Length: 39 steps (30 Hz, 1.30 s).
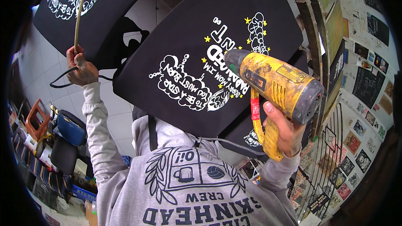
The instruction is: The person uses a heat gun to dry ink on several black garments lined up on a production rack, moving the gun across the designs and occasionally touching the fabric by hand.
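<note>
My right hand (285,129) is wrapped round the handle of a worn yellow heat gun (278,79), its dark nozzle pointing left. Beneath the gun lies a black printed fabric panel (167,42), stretched flat like a shirt on a board, with white lettering, cloud shapes and yellow stars. The gun hides part of that print. On the far left, my left hand (83,69) grips a thin wooden stick (79,16) that rises over a second black printed panel (54,12). A black cable (58,86) loops beside the left hand; whether the fingers hold it is unclear.
Metal racks with screen frames (331,29) run along the right. Prints (368,83) cover the wall beyond. A brown-orange plastic stool (37,119) and a blue-backed chair (69,127) stand at the left on pale tiles. A grey cord (234,143) crosses in front of me.
</note>
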Available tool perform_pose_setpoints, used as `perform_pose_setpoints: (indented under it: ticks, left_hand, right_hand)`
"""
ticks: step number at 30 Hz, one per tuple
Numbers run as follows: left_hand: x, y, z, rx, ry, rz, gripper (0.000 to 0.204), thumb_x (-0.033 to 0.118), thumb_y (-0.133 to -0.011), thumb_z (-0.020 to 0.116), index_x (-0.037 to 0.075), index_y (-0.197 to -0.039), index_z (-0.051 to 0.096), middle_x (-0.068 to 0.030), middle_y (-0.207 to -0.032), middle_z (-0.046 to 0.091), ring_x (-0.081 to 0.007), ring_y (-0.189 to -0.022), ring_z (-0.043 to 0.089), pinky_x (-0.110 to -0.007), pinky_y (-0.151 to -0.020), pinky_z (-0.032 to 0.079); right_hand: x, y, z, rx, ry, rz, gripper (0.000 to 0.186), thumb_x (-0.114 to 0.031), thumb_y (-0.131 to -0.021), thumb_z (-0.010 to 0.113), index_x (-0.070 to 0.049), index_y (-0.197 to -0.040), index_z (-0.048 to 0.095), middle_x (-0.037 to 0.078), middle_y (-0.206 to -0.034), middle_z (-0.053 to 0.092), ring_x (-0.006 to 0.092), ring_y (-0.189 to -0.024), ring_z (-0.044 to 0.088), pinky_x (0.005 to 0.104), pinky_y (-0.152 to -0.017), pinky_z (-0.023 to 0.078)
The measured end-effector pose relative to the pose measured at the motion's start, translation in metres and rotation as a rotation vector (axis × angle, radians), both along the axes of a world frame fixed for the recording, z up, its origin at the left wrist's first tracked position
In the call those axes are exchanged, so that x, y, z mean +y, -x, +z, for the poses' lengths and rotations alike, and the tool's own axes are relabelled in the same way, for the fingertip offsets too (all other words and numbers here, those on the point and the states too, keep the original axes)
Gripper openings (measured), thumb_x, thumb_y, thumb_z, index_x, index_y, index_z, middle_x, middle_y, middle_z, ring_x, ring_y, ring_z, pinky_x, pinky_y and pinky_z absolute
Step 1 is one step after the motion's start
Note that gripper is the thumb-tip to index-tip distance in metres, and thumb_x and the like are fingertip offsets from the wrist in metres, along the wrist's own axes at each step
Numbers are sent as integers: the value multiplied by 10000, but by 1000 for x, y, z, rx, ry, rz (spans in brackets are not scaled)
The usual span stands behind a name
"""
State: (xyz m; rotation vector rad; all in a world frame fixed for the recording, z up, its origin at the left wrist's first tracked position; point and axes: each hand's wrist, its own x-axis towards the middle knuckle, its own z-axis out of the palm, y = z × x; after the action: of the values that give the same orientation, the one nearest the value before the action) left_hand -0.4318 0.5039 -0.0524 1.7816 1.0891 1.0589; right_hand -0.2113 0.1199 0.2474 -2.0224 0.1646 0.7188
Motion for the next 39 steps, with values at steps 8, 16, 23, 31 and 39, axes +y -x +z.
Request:
perform_pose_setpoints:
  ticks: [8, 16, 23, 31, 39]
  left_hand:
    - [-2, -2, 4, -22, 30, -8, 419, 407, -979, 563, -6, -1020, 618, -15, -947, 543, -132, -921, 510, -282, -857, 404]
    - [-2, -5, 5, -98, 13, -39, 622, 630, -930, 683, 14, -986, 621, -5, -885, 525, -114, -830, 466, -278, -776, 368]
    - [0, -4, 4, -53, -19, -22, 638, 653, -932, 652, 18, -985, 619, -3, -878, 526, -117, -811, 455, -279, -756, 361]
    - [2, -6, 3, -54, -34, -25, 659, 673, -922, 652, 17, -973, 618, -6, -871, 531, -124, -812, 464, -288, -753, 370]
    - [1, -4, 2, -38, -37, -23, 668, 677, -919, 657, 12, -966, 611, -14, -867, 533, -136, -820, 475, -294, -764, 383]
  right_hand:
    - [-4, -6, 3, -60, 82, -110, 540, 52, -882, 736, 35, -1383, 536, 142, -1257, 674, 199, -1099, 680, 325, -876, 564]
    - [-26, -15, -6, -106, 4, -99, 465, 12, -912, 741, 34, -1350, 589, 118, -1219, 700, 162, -1015, 685, 299, -802, 554]
    - [-22, -17, -5, -86, -51, -77, 483, 44, -895, 751, 40, -1349, 585, 115, -1230, 699, 194, -1096, 683, 354, -971, 539]
    - [-21, -22, -4, -79, -49, -38, 489, 8, -902, 762, 45, -1353, 579, 129, -1258, 691, 200, -1123, 674, 365, -993, 529]
    - [-17, -23, -4, -104, -82, -9, 480, 5, -905, 755, 47, -1350, 580, 133, -1250, 692, 210, -1127, 674, 366, -1000, 522]
